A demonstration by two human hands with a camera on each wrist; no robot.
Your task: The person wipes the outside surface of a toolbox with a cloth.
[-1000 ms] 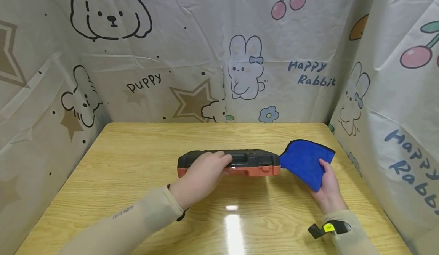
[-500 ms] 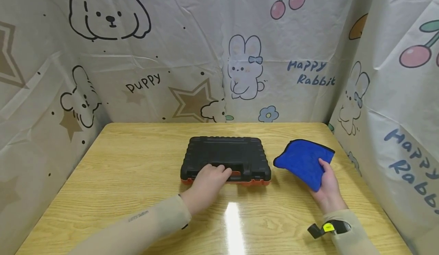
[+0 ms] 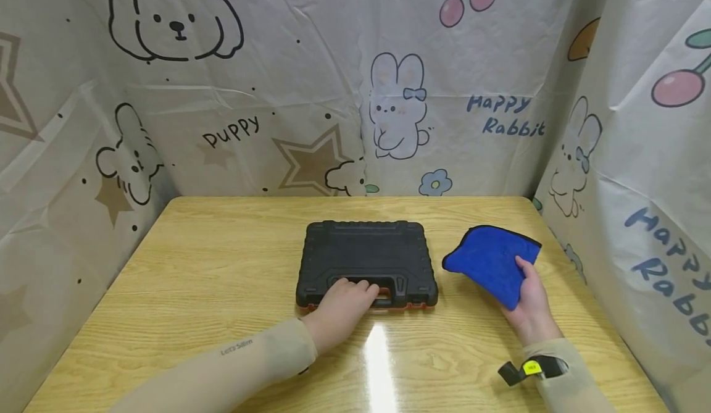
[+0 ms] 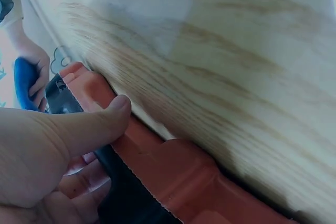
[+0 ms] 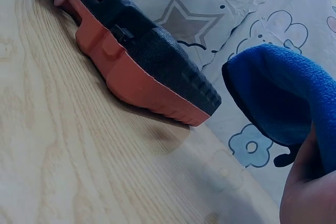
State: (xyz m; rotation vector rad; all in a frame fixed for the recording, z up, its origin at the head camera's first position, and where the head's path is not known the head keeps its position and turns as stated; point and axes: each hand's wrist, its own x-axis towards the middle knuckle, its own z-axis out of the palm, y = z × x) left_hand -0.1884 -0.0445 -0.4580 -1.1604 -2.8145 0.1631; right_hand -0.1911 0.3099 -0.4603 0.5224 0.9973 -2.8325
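A black plastic carrying case (image 3: 366,249) with an orange-red lower half lies black side up at the middle of the table. My left hand (image 3: 343,309) grips its handle along the front edge, thumb pressed on the orange-red side (image 4: 168,163) in the left wrist view, the other fingers reaching through the handle opening. To the right, my right hand (image 3: 531,308) holds a folded blue cloth (image 3: 491,262) with black edging, thumb on top. The right wrist view shows the cloth curved into a hollow fold, apart from the case's near corner. A small black tab (image 5: 286,159) shows beside that thumb.
The wood-grain table (image 3: 222,240) reflects a bright light streak in front of the case. Printed fabric walls (image 3: 250,92) enclose it at the back and both sides. A black wrist strap (image 3: 550,368) with a yellow label sits on the right sleeve.
The case has swung down from a tilted pose, its black top now facing up, and come slightly nearer with my left hand. My right hand and the cloth stay put.
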